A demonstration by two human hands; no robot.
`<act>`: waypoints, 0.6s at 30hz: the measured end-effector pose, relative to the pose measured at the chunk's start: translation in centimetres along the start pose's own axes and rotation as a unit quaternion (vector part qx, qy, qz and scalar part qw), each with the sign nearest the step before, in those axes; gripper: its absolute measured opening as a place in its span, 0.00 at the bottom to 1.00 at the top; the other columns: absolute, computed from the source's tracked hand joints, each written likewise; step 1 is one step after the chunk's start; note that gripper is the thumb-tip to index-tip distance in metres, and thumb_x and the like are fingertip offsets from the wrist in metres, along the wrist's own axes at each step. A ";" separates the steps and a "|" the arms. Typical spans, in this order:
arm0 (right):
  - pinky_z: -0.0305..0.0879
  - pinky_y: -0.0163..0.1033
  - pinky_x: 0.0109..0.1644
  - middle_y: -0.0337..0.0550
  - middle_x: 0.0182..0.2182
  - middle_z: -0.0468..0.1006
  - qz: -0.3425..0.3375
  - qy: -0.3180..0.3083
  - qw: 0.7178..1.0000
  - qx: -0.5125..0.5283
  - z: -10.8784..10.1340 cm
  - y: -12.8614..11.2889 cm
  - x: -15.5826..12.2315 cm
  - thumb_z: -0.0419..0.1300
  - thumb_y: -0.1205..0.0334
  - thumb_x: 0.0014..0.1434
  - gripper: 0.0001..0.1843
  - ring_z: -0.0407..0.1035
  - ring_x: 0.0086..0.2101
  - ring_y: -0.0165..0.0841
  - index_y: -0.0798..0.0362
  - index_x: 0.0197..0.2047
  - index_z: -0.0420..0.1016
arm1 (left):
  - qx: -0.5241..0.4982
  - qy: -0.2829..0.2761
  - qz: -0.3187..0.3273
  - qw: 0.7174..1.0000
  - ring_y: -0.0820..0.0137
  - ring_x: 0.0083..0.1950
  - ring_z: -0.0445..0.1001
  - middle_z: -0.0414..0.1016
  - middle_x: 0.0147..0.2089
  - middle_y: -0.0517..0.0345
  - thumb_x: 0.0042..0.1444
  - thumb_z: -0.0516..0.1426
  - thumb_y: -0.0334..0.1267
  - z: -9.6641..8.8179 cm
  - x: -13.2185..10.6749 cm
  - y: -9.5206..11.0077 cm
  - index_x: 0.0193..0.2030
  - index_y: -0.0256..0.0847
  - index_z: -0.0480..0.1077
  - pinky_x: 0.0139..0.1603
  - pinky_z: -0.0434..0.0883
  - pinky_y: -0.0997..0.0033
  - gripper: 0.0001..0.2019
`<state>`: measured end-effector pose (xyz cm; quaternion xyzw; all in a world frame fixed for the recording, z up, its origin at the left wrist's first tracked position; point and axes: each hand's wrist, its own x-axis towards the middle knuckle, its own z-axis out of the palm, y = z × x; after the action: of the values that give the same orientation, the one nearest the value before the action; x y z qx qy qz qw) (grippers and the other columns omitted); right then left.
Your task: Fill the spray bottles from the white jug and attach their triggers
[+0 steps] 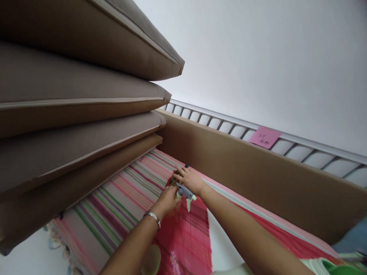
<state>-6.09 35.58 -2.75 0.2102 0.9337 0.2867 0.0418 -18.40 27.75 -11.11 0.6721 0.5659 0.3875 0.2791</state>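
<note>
A spray bottle's grey trigger head [186,191] with a pale green nozzle and lever shows between my hands; its body is mostly hidden. My left hand [168,199], with a silver bracelet at the wrist, is curled beside the trigger head; what its fingers hold is hidden. Just beyond, my right hand [189,180] reaches with fingers stretched over a small dark, amber-tinted object [173,178], which the hands partly cover. Beneath lies a sheer red cloth [195,221] on a striped cloth [126,194]. A pale green round piece [151,259] sits below my left forearm.
Thick brown cushions [86,95] are stacked along the left and overhang the striped cloth. A brown board [243,164] runs along the back, before a white slatted rail [223,126] with a pink note [265,137]. Green containers [332,266] stand at the lower right.
</note>
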 end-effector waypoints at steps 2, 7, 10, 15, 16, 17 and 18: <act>0.63 0.48 0.49 0.57 0.63 0.57 0.023 -0.002 1.000 0.005 -0.1 -0.1 -0.2 0.51 0.64 0.61 0.23 0.63 0.52 0.45 0.46 0.59 0.60 | 0.021 0.012 0.004 1.000 0.59 0.51 0.68 0.73 0.47 0.49 0.45 0.59 0.30 0.1 -0.1 0.3 0.41 0.39 0.70 0.53 0.63 0.63 0.13; 0.64 0.47 0.48 0.58 0.63 0.56 0.053 -0.001 0.998 0.020 -0.3 -0.3 -0.5 0.50 0.66 0.62 0.24 0.63 0.52 0.44 0.46 0.61 0.58 | 0.047 0.031 0.001 0.998 0.58 0.52 0.67 0.73 0.49 0.49 0.43 0.61 0.32 0.2 -0.3 0.6 0.42 0.40 0.70 0.53 0.63 0.63 0.16; 0.63 0.48 0.49 0.58 0.64 0.54 0.058 -0.002 0.998 0.027 -0.5 -0.2 -0.7 0.48 0.67 0.62 0.24 0.61 0.54 0.44 0.45 0.62 0.57 | 0.053 0.037 -0.005 0.998 0.58 0.52 0.68 0.73 0.48 0.49 0.43 0.61 0.32 0.2 -0.4 0.7 0.42 0.40 0.70 0.53 0.63 0.63 0.16; 0.63 0.48 0.48 0.59 0.63 0.55 0.049 -0.014 0.998 0.032 -1.4 0.0 -1.1 0.49 0.70 0.61 0.25 0.61 0.55 0.45 0.46 0.61 0.58 | 0.052 0.043 -0.012 0.998 0.59 0.51 0.69 0.74 0.47 0.50 0.41 0.63 0.33 0.3 -0.6 0.7 0.42 0.41 0.70 0.51 0.64 0.65 0.18; 0.63 0.48 0.48 0.59 0.63 0.55 0.046 -0.017 0.998 0.032 -1.8 0.1 -1.2 0.49 0.71 0.60 0.26 0.60 0.55 0.45 0.47 0.61 0.58 | 0.051 0.045 -0.013 0.998 0.59 0.50 0.69 0.74 0.47 0.51 0.40 0.63 0.33 0.3 -0.7 0.7 0.42 0.42 0.70 0.51 0.65 0.65 0.19; 0.63 0.48 0.48 0.59 0.63 0.55 0.044 -0.020 0.998 0.033 -2.3 0.3 -1.2 0.49 0.71 0.60 0.26 0.60 0.55 0.45 0.47 0.61 0.59 | 0.050 0.046 -0.015 0.998 0.60 0.50 0.70 0.74 0.47 0.52 0.39 0.64 0.34 0.2 -0.8 0.6 0.43 0.42 0.70 0.50 0.65 0.65 0.20; 0.63 0.48 0.47 0.59 0.63 0.55 0.043 -0.022 0.998 0.033 -2.8 0.5 -1.2 0.50 0.72 0.59 0.26 0.60 0.55 0.45 0.47 0.60 0.59 | 0.049 0.049 -0.017 0.997 0.60 0.50 0.70 0.74 0.47 0.52 0.39 0.64 0.34 0.0 -0.8 0.5 0.44 0.42 0.70 0.50 0.65 0.65 0.22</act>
<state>-5.36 33.98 -0.17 0.2572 0.9317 0.2528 0.0433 -18.22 26.82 -10.87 0.6559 0.6083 0.3867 0.2241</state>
